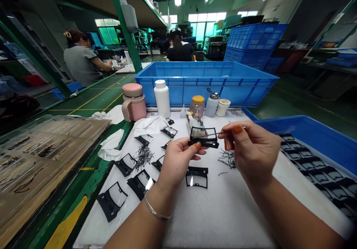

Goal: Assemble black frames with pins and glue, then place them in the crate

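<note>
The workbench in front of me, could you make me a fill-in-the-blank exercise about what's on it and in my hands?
The left hand holds a frame that is ____ in colour.
The thin tool is held by the ____ hand.
Seen from here, the pink mug stands to the ____ of the white bottle.
The large crate behind the white bottle is coloured ____.

Missing words: black; right; left; blue.
</note>
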The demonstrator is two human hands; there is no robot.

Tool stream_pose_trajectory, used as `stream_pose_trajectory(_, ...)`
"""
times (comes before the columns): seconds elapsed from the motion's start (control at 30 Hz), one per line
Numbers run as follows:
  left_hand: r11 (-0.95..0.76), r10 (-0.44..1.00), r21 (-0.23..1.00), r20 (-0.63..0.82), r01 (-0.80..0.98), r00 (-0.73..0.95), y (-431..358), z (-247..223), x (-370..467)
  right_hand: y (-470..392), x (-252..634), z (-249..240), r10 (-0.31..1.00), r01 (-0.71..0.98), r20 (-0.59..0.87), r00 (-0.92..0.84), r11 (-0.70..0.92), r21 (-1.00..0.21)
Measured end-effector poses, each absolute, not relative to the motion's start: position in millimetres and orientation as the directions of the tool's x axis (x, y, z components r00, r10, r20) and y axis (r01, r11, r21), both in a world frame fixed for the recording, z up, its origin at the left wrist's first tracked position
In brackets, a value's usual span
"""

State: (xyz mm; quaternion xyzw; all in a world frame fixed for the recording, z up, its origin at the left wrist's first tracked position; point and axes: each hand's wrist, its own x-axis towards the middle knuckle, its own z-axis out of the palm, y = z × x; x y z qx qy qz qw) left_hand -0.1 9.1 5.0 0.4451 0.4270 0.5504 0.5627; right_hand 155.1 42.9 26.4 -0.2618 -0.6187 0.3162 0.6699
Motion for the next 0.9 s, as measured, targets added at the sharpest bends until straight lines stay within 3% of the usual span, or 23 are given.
stream_pose_trajectory(0.3, 0.017, 0.999, 0.972, -0.007, -0.235, 0.043, 9.8, 3.4, 0.6, 44.0, 155.3, 22.6, 0.765, -0.032, 0.644, 0.015, 0.644, -0.764)
stream_pose_trajectory(0.9, 0.015, 0.999, 0.976, -0.003, -0.216, 0.054, 9.6, 2.9, -0.5, 48.7, 163.6, 25.0, 0.743, -0.021, 0.655, 0.139, 0.663, -0.748)
